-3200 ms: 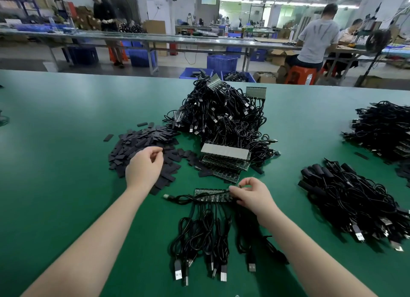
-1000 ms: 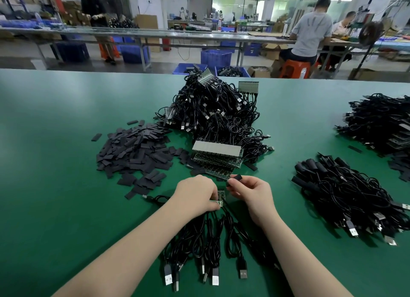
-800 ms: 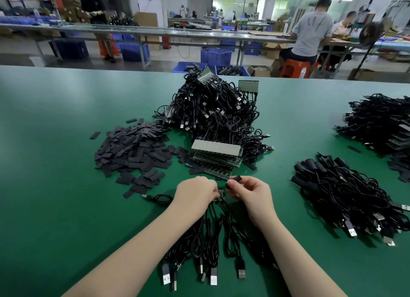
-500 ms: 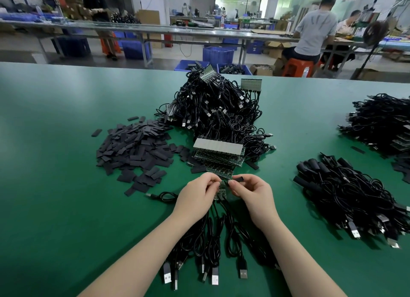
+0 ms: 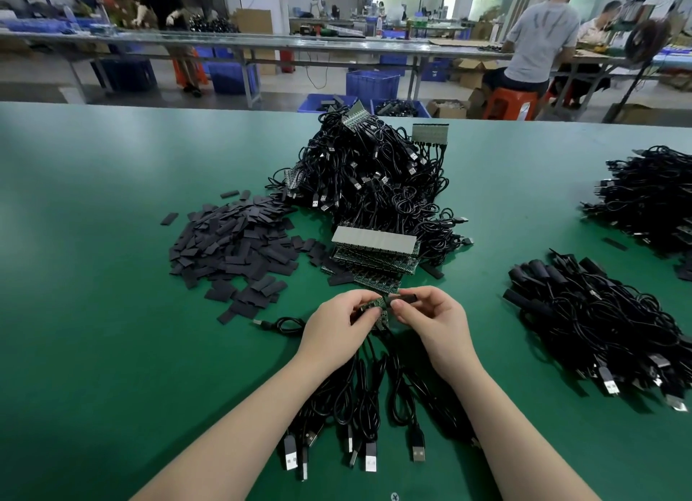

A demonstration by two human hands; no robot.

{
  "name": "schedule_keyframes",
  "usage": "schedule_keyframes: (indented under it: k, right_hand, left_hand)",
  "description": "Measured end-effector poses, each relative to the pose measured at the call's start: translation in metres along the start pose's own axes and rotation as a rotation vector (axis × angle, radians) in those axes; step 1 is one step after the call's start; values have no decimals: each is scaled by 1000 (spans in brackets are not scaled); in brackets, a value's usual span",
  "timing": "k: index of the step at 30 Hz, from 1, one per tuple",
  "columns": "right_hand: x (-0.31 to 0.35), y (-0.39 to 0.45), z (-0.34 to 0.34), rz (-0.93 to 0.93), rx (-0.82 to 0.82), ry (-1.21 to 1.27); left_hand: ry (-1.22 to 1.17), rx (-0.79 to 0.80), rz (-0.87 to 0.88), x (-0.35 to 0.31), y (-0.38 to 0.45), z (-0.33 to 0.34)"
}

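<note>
Holding a little green board point(image 5: 374, 306) in my left hand point(image 5: 337, 326), I pinch it between my thumb and my curled fingers, just above the green table point(image 5: 93, 313). My right hand point(image 5: 430, 323) pinches a small black sleeve point(image 5: 405, 297) with its thumb and first finger. The sleeve sits right beside the end of the board, but I cannot tell if the two touch. Black cords point(image 5: 359, 399) run from the board toward me and lie on the table between my arms, with their flat plugs point(image 5: 370, 463) nearest to me. Just past my hands is a stack of green boards point(image 5: 374, 255). To its left is a heap of flat black sleeves point(image 5: 232, 246), and behind it is a big pile of tangled cords point(image 5: 370, 178). On my right lies a bundle of cords point(image 5: 591, 328) with black sleeves on their ends.
</note>
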State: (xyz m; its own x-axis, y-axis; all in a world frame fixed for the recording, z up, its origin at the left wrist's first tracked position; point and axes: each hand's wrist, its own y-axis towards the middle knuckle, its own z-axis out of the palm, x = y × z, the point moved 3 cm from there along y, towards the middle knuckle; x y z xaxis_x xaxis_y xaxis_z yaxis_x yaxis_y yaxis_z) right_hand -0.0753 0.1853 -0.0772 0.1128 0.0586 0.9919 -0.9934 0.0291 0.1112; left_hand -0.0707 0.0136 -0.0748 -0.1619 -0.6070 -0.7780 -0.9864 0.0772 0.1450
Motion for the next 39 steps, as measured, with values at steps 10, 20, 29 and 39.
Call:
schedule_keyframes:
  k: [10,20,29,39]
  right_hand:
    - [2,-1,-1,-36,6,-33]
    - [3,-1,-1,-52,-8,-99]
    - [6,-3,3,-59,36,-121]
    - [3,-1,2,18,111,-76]
  left_hand:
    - [-85,72,-30,2,5,-1]
    - [-169,54,14,1,5,-4]
    - [-150,63,25,-5,-1,-5]
    - [-210,135,38,-6,-4,-9]
